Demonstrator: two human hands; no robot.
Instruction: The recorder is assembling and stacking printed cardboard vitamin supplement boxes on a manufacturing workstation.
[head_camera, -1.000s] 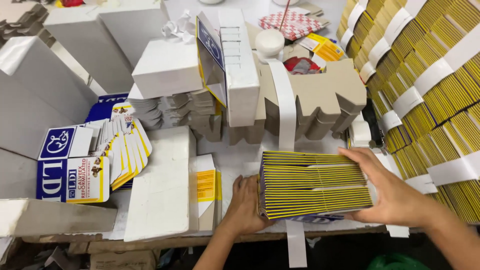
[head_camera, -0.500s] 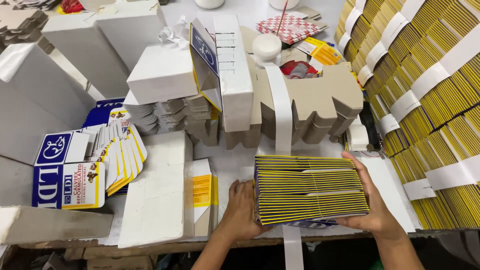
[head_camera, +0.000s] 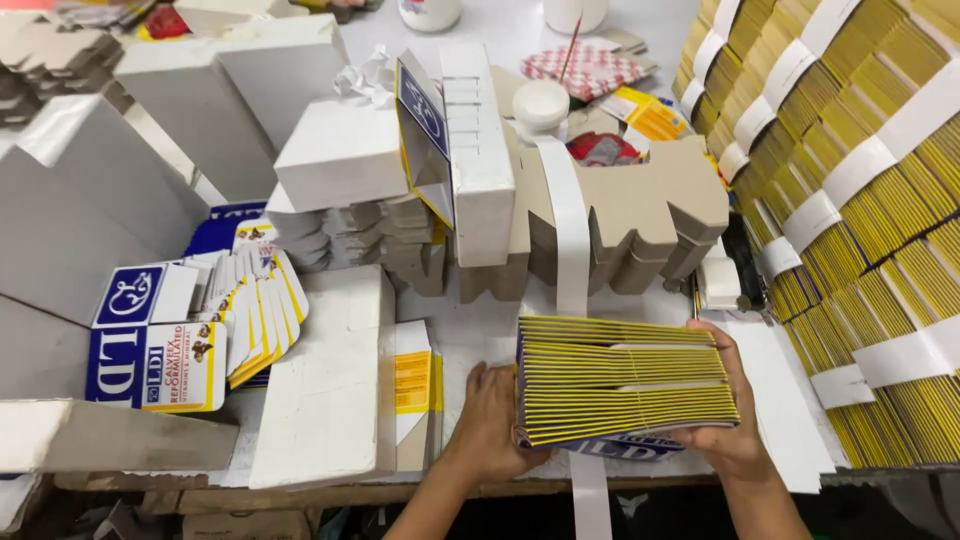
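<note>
Along the right edge of the counter (head_camera: 480, 345) rise tall stacks of banded yellow cartons (head_camera: 860, 200). White boxes (head_camera: 340, 150) crowd the far left corner. At the near edge, a bundle of flat yellow-and-blue cartons (head_camera: 625, 380) stands on edge over a white paper strip (head_camera: 572, 250). The left hand (head_camera: 492, 425) presses the bundle's left end and the right hand (head_camera: 735, 430) its right end, each grip closed against it.
</note>
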